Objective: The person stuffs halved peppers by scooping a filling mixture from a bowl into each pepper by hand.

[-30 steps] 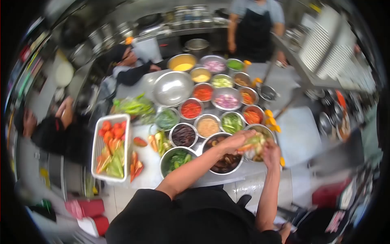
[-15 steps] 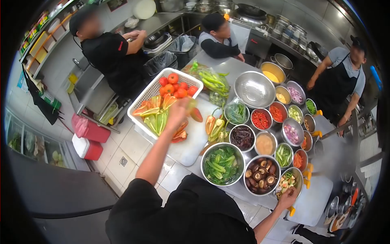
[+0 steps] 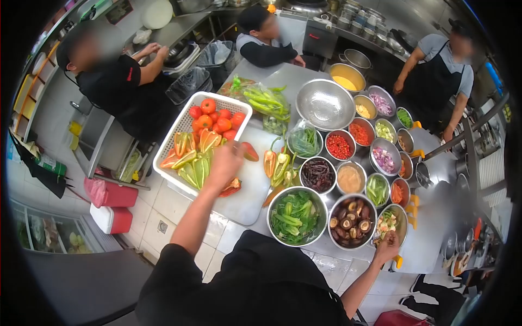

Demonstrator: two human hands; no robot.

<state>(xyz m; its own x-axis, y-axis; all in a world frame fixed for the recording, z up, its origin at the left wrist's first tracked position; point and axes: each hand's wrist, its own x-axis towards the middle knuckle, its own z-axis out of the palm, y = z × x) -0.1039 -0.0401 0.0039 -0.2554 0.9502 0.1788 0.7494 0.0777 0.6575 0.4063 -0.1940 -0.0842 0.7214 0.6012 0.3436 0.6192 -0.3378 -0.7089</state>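
Observation:
My left hand (image 3: pixel 227 162) is over the border between the white basket (image 3: pixel 163 142) and the white cutting board (image 3: pixel 247 204), slightly blurred, with fingers curled down and what they hold hidden. Beside it in the basket lie cut green and orange peppers (image 3: pixel 198 165), with red tomatoes (image 3: pixel 209 120) behind. A red pepper piece (image 3: pixel 249 152) rests on the board just right of the hand. My right hand (image 3: pixel 387 248) is at the near rim of a metal bowl (image 3: pixel 401 217) of mixed chopped vegetables (image 3: pixel 385 221). Its fingers are drawn together over the contents; anything between them is too small to name.
Metal bowls of mushrooms (image 3: pixel 352 221), leafy greens (image 3: pixel 296 216), dried chillies (image 3: pixel 317 175) and other cut ingredients crowd the table. Whole peppers (image 3: pixel 280 165) lie right of the board. Bagged green peppers (image 3: pixel 266 102) sit behind. Several people stand around the table and counter.
My left hand has drawn back slightly toward me; a yellowish blur at its fingers no longer shows. My right hand stays at the same bowl. The whole view has shifted.

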